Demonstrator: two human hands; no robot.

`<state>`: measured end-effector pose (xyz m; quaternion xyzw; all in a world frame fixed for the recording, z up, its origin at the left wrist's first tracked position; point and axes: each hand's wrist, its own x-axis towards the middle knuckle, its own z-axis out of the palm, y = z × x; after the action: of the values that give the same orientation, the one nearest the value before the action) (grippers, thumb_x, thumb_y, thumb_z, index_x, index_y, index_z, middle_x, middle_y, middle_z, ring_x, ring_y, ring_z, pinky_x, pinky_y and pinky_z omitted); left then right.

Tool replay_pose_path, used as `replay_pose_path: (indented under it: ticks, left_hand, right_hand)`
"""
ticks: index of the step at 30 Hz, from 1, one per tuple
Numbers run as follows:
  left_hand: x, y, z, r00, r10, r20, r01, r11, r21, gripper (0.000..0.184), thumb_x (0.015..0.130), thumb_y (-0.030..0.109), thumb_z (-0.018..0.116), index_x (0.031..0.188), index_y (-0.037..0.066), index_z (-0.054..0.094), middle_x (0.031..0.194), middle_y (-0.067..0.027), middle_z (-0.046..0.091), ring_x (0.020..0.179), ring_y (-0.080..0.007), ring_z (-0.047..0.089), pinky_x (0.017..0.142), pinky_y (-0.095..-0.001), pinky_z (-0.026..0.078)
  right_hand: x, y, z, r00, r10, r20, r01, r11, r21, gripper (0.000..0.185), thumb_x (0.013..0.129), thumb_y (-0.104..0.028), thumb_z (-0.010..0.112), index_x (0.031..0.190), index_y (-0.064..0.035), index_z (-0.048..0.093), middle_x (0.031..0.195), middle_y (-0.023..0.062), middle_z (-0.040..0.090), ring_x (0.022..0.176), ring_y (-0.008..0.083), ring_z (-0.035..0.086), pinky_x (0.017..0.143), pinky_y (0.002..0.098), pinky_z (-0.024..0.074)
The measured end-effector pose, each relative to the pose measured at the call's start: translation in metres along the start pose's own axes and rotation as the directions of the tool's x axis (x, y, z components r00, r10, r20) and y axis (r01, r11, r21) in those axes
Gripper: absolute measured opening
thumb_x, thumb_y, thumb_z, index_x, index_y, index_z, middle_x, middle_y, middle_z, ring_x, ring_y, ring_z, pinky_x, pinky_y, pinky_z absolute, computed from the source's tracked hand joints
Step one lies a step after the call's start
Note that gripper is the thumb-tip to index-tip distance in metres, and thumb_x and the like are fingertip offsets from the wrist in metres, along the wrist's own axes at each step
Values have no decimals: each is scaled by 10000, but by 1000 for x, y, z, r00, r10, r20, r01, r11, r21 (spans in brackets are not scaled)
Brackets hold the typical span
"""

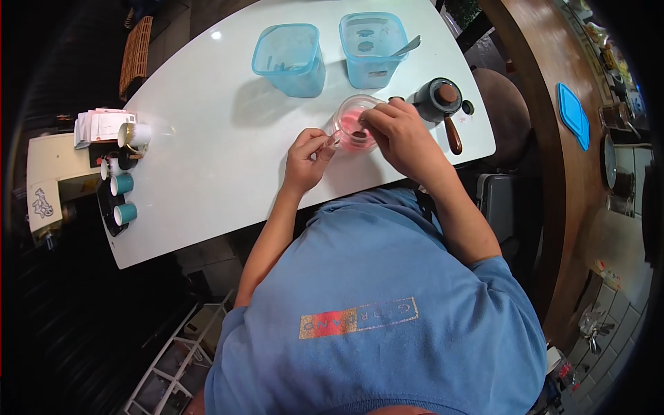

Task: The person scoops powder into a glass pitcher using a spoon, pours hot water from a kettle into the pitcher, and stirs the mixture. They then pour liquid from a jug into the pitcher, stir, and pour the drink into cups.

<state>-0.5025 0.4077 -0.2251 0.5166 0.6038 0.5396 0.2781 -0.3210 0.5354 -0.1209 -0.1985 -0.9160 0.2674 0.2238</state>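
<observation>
Left hand: our left hand (306, 159) pinches thumb and fingertips at the near-left side of the clear cup (342, 117), on what looks like its handle.
Right hand: our right hand (399, 135) bends its fingers down over the cup's mouth; whether they grip anything we cannot tell.
Cup: it stands on the white table (200, 149) between our two hands, which are apart; its pink contents (352, 122) show through.
Near edge: the tabletop ends on our side of the cup, close to our blue shirt (387, 263).
Right room: tighter, with the dark pot (432, 109) near the cup and the table's corner past it.
Far room: two blue tubs (306, 81) stand beyond the cup, side by side and apart, a metal utensil (408, 46) leaning out of the right one.
Left room: wide white tabletop runs from the cup to the teal cups (124, 214) near the left edge.
Writing: on our shirt, nearer us than the cup, GIORDANO reads upside down; the tubs' marks we cannot read.
</observation>
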Motion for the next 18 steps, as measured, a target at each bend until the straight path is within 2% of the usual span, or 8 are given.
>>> replay_pose_path:
  ticks: [2, 7, 9, 13, 15, 16, 18]
  left_hand:
    - [1, -3, 0, 1000, 5, 0, -5, 1000, -10, 252, 873, 222, 681, 949, -18, 668, 898, -53, 566, 659, -97, 500, 603, -227, 425]
    - [1, 0, 0, 1000, 6, 11, -6, 1000, 11, 242, 873, 215, 681, 944, -17, 676, 899, -52, 566, 654, -93, 497, 598, -227, 423]
    - [2, -1, 0, 1000, 21, -3, -21, 1000, -18, 227, 868, 200, 687, 934, -16, 681, 892, -49, 567, 645, -90, 492, 585, -226, 419]
    - [2, 2, -1, 1000, 9, -7, -9, 1000, 16, 214, 859, 186, 696, 925, -17, 684, 879, -46, 570, 637, -88, 489, 573, -225, 415]
    - [2, 2, -1, 1000, 16, -4, -16, 1000, 11, 206, 852, 178, 703, 919, -16, 684, 866, -42, 572, 632, -88, 488, 566, -223, 412]
    - [2, 2, -1, 1000, 15, -11, -14, 1000, 10, 206, 852, 178, 703, 919, -16, 684, 866, -42, 572, 632, -88, 488, 566, -223, 412]
    - [2, 1, -1, 1000, 18, -17, -18, 1000, 1, 199, 848, 172, 706, 915, -14, 684, 862, -40, 573, 630, -90, 488, 566, -224, 413]
  right_hand:
    - [-1, 5, 1, 998, -10, -55, 1, 988, -154, 134, 810, -84, 601, 943, -75, 608, 853, 55, 588, 799, 257, 530, 771, 369, 426]
    - [2, 5, 0, 996, -32, -84, 17, 985, -169, 162, 796, -67, 611, 958, -70, 615, 854, 61, 590, 795, 263, 529, 785, 378, 432]
    - [3, 4, 3, 994, -49, -96, 47, 999, -27, 142, 792, -61, 620, 934, -65, 623, 869, 68, 615, 795, 267, 537, 769, 380, 447]
    - [5, 4, -5, 1000, -18, 15, 18, 1000, 20, 148, 785, -55, 631, 932, -64, 633, 879, 75, 637, 789, 274, 544, 743, 378, 462]
    - [7, 8, -7, 997, -13, 76, 15, 1000, -18, 204, 828, -20, 612, 1027, -42, 648, 890, 82, 638, 820, 266, 550, 757, 356, 466]
    - [8, 8, -7, 997, -19, 81, 20, 1000, -18, 204, 827, -20, 612, 1027, -42, 648, 890, 82, 638, 820, 266, 550, 757, 356, 466]
    - [10, 9, -6, 997, -82, -13, 83, 996, 36, 180, 773, -47, 628, 951, -69, 638, 857, 72, 637, 768, 275, 542, 731, 370, 466]
